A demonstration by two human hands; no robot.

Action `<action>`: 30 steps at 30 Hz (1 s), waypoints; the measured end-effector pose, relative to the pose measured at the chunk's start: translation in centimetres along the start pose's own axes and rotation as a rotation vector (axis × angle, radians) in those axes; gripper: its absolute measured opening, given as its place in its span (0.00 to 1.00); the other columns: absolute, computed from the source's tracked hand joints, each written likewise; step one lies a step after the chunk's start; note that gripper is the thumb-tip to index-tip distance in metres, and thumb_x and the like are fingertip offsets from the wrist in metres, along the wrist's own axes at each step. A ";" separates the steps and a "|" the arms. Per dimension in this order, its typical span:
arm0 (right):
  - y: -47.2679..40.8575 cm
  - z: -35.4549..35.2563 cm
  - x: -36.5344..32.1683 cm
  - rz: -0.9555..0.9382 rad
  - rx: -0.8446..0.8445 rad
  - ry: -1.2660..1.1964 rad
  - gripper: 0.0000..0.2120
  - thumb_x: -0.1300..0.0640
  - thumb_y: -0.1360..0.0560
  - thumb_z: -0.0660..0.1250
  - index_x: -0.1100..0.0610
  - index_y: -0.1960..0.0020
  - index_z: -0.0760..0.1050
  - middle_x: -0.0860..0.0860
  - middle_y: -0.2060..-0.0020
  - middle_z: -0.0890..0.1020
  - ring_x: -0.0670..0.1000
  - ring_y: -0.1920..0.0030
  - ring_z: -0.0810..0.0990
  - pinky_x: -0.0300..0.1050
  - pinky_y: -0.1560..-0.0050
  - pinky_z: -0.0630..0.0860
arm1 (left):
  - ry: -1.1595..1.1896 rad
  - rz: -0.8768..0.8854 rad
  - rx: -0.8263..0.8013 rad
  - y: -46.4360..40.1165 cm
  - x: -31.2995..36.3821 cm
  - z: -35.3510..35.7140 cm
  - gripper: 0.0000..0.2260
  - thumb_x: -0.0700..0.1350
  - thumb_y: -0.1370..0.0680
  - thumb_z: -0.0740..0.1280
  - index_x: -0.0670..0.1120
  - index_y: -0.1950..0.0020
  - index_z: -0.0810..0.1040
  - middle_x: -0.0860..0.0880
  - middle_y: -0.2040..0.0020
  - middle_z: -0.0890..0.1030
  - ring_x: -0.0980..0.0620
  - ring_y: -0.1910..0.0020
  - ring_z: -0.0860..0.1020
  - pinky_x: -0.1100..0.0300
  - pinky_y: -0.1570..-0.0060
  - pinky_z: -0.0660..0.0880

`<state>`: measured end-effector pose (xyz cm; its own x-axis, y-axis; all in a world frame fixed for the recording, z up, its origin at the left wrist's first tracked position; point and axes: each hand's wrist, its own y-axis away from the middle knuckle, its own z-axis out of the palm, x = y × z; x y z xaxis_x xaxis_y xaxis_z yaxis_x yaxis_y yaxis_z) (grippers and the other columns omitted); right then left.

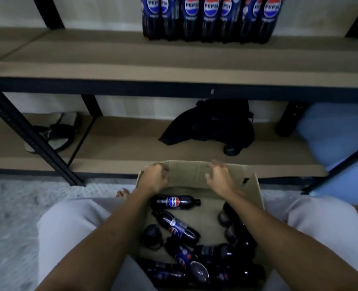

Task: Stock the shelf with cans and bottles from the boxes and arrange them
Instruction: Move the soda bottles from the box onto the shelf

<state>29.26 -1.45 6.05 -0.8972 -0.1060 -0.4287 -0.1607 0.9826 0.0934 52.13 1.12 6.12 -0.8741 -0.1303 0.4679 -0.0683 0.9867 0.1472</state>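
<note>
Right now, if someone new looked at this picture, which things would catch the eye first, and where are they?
First, the open cardboard box low in the middle, with dark Pepsi bottles lying loose in it. The left hand grips the box's far flap, while the right hand hovers open beside it. Next, the row of upright Pepsi bottles on the upper shelf, at the top.

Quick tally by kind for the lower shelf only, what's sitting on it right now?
Sandals: 1
Black bag: 1
Dark cylindrical container, far right: 1
Small dark round item in front of the bag, too blurred to identify: 1
Pepsi bottles: 0
Total: 4
</note>
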 end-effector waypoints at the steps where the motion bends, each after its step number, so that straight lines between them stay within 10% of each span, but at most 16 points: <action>1: 0.4 0.6 1.0 0.082 -0.036 0.047 0.18 0.57 0.23 0.65 0.60 0.34 0.75 0.59 0.36 0.77 0.59 0.35 0.74 0.50 0.35 0.71 | -0.017 -0.036 -0.064 0.1 -0.7 1.0 0.14 0.43 0.26 0.65 0.49 0.42 0.81 0.45 0.44 0.83 0.44 0.45 0.80 0.56 0.42 0.76; 6: 2.1 2.4 5.5 0.403 -0.303 0.359 0.15 0.57 0.25 0.65 0.56 0.39 0.77 0.57 0.39 0.78 0.59 0.38 0.77 0.53 0.45 0.75 | -0.114 -0.138 -0.388 0.2 -3.6 6.2 0.14 0.47 0.27 0.68 0.49 0.43 0.81 0.44 0.43 0.83 0.45 0.44 0.80 0.54 0.43 0.76; 14: 1.4 6.5 5.3 0.258 -0.258 0.249 0.08 0.54 0.25 0.67 0.56 0.49 0.79 0.58 0.49 0.83 0.61 0.46 0.81 0.50 0.48 0.77 | -0.391 -0.178 -1.119 2.8 -3.0 8.4 0.29 0.50 0.31 0.78 0.45 0.32 0.76 0.48 0.34 0.75 0.46 0.39 0.76 0.59 0.48 0.74; 19: 3.7 11.0 4.7 0.149 -0.231 0.125 0.09 0.49 0.25 0.66 0.52 0.48 0.75 0.53 0.46 0.79 0.59 0.43 0.74 0.50 0.47 0.72 | -0.338 -0.200 -0.917 3.5 -2.6 8.1 0.22 0.39 0.32 0.77 0.42 0.39 0.78 0.43 0.41 0.79 0.47 0.59 0.78 0.65 0.77 0.70; 24: 5.2 13.7 6.8 0.218 -0.383 0.125 0.11 0.53 0.23 0.63 0.55 0.42 0.70 0.60 0.47 0.82 0.62 0.46 0.80 0.51 0.50 0.76 | -0.238 -0.225 -0.549 4.2 -3.5 8.4 0.17 0.44 0.29 0.73 0.49 0.40 0.79 0.45 0.43 0.80 0.44 0.47 0.80 0.53 0.50 0.79; 30: 4.5 15.0 8.1 0.239 -0.461 0.055 0.18 0.53 0.24 0.66 0.56 0.36 0.69 0.59 0.45 0.80 0.61 0.44 0.79 0.50 0.48 0.76 | 0.088 -0.327 -0.324 4.4 -5.0 10.7 0.23 0.50 0.31 0.78 0.50 0.40 0.75 0.48 0.47 0.82 0.46 0.48 0.80 0.52 0.46 0.78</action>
<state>27.41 4.45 -10.49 -0.9494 0.0932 -0.2998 -0.1016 0.8123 0.5743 51.06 7.12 -4.86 -0.7866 -0.4513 0.4215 -0.1677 0.8130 0.5576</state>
